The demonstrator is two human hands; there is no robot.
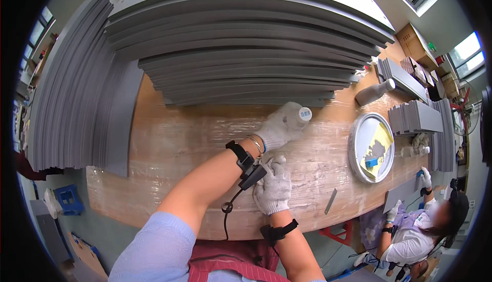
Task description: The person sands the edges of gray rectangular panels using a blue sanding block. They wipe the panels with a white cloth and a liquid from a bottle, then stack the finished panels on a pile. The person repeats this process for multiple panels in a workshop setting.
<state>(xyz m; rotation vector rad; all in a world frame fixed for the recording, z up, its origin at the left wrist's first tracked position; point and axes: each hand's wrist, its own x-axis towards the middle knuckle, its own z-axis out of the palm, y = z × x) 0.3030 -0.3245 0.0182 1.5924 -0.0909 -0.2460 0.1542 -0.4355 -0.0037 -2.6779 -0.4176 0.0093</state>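
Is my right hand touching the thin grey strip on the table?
Apart. The head view shows plastic-wrapped tabletop between the gloved right hand and the thin grey strip, which lies off to the hand's right.

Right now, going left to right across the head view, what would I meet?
Leftmost stack of grey panels, gloved left hand holding a white-capped bottle, thin grey strip, round white tray, smaller stack of grey panels.

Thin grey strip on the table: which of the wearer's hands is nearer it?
Right. The right hand is to the left of the thin grey strip; the left hand, around a white-capped bottle, is farther away, towards the grey stack.
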